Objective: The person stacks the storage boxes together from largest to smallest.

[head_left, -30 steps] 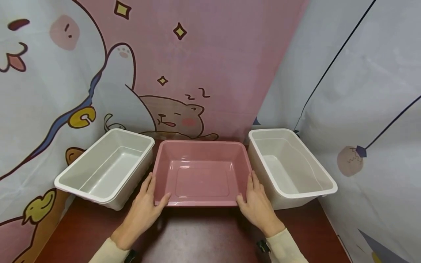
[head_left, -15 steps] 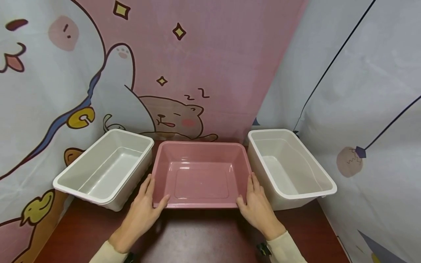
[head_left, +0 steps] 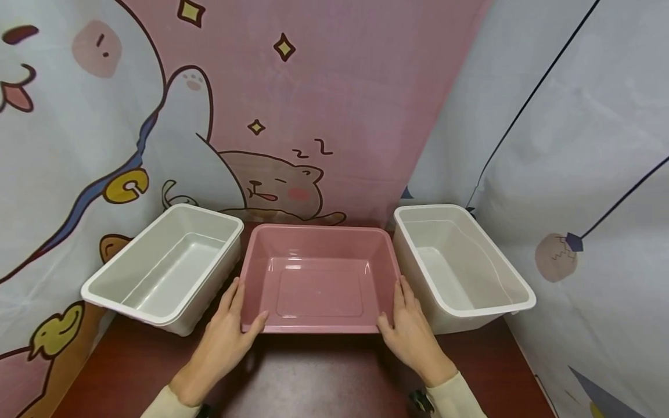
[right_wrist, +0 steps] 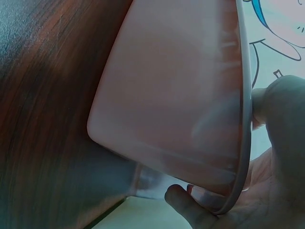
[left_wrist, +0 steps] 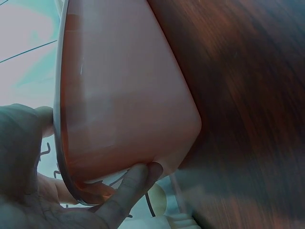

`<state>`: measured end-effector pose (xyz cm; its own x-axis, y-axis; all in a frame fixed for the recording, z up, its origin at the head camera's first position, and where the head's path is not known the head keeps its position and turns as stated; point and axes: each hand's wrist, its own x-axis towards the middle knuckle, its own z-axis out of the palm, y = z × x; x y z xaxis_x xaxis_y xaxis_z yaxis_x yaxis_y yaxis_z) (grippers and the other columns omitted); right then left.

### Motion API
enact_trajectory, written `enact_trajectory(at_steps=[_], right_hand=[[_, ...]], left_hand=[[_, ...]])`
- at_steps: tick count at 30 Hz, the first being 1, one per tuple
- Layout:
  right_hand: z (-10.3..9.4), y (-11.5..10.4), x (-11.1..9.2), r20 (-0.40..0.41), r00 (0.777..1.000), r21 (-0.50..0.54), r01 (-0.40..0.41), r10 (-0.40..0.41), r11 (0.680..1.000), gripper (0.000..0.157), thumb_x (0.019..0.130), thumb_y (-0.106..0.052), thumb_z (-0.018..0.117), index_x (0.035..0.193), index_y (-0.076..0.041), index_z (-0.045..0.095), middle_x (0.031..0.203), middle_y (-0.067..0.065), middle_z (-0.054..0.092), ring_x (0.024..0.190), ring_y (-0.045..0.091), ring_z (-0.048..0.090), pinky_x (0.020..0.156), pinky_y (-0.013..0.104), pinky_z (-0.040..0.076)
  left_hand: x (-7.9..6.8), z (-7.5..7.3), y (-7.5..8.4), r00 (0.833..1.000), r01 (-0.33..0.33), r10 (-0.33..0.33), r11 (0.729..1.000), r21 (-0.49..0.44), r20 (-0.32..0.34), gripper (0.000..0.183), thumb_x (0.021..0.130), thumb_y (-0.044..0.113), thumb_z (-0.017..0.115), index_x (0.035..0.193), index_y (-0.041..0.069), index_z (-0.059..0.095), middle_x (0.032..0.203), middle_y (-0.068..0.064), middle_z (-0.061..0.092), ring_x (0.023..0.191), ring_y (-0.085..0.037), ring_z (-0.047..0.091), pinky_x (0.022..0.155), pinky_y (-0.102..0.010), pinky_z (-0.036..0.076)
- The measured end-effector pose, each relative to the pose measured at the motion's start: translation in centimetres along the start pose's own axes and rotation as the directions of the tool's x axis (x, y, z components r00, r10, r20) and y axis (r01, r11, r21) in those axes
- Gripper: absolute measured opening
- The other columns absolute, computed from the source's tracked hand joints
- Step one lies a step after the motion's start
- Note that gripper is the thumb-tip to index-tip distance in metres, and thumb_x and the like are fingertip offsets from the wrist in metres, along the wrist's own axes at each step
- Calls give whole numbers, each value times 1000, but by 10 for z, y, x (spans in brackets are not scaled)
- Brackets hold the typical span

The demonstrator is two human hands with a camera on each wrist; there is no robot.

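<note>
A shallow pink plastic basin (head_left: 320, 290) sits in the middle of the dark wooden table, its long side facing me. My left hand (head_left: 225, 339) grips its near left corner, thumb over the rim and fingers along the outer side wall. At the near right corner my right hand (head_left: 415, 339) holds it the same way. Both wrist views show the basin's outer wall, with the left thumb (left_wrist: 45, 119) and the right thumb (right_wrist: 259, 107) at the rim and other fingers below it. Nothing lies inside the basin.
A white plastic bin (head_left: 177, 267) stands angled to the left of the basin, and another white bin (head_left: 460, 264) to the right, close beside it. Behind them hangs a cartoon-printed cloth (head_left: 355, 116). The reddish-brown table top (head_left: 324, 377) extends in front.
The basin's near edge has come slightly toward me, with both hands keeping their hold. The white bins stay in place; the view shifts a little.
</note>
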<state>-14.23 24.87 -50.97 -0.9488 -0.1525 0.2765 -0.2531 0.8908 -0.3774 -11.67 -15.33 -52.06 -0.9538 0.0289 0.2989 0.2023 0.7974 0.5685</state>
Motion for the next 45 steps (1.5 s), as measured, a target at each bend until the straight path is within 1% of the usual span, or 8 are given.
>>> enact_trajectory(at_steps=[4, 16, 24, 30, 39, 45], right_hand=[[-1, -1, -1, -10, 1000, 10, 8, -8, 1000, 82, 102, -15, 75, 167, 23, 42, 181, 41, 38, 146, 60, 63, 117, 71, 58], [-3, -3, -6, -28, 999, 16, 25, -24, 1000, 81, 101, -13, 77, 166, 23, 44, 179, 42, 40, 146, 62, 64, 117, 71, 58], [-5, -3, -9, -26, 999, 38, 21, -20, 999, 82, 101, -13, 78, 167, 21, 43, 180, 41, 39, 153, 59, 60, 122, 71, 55], [-6, -3, -12, -31, 999, 65, 26, -24, 998, 83, 101, -13, 78, 169, 20, 42, 180, 40, 41, 159, 57, 57, 124, 69, 54], [-8, -4, -16, -19, 1000, 77, 10, -9, 997, 84, 101, -12, 78, 169, 20, 41, 181, 39, 40, 161, 56, 55, 125, 69, 53], [-8, -4, -19, -18, 1000, 77, 7, -6, 997, 85, 101, -12, 78, 171, 19, 41, 181, 38, 40, 160, 54, 57, 122, 67, 55]], left_hand=[[-1, -1, 1, 1000, -8, 8, 1000, -5, -7, 94, 109, 39, 83, 174, -13, 39, 182, -36, 39, 143, -62, 68, 104, -74, 63], [-4, -3, 1, 1000, 2, -1, 1000, -9, 13, 95, 110, 40, 81, 176, -13, 37, 184, -35, 37, 147, -61, 66, 106, -73, 63], [-7, -4, 1, 1000, -5, 5, 1000, -13, -1, 94, 109, 40, 83, 175, -12, 39, 183, -34, 40, 145, -60, 67, 105, -72, 63], [-9, -5, 1, 1000, -3, 3, 1000, -16, 1, 94, 110, 40, 82, 176, -11, 38, 184, -33, 39, 147, -60, 66, 106, -73, 63], [-12, -6, 0, 1000, -14, 14, 1000, -20, -9, 93, 109, 38, 83, 175, -12, 40, 183, -34, 41, 149, -59, 65, 106, -75, 62], [-16, -7, 1, 999, -22, 21, 1000, -20, -24, 93, 108, 35, 85, 174, -12, 41, 181, -35, 42, 149, -59, 65, 107, -73, 62]])
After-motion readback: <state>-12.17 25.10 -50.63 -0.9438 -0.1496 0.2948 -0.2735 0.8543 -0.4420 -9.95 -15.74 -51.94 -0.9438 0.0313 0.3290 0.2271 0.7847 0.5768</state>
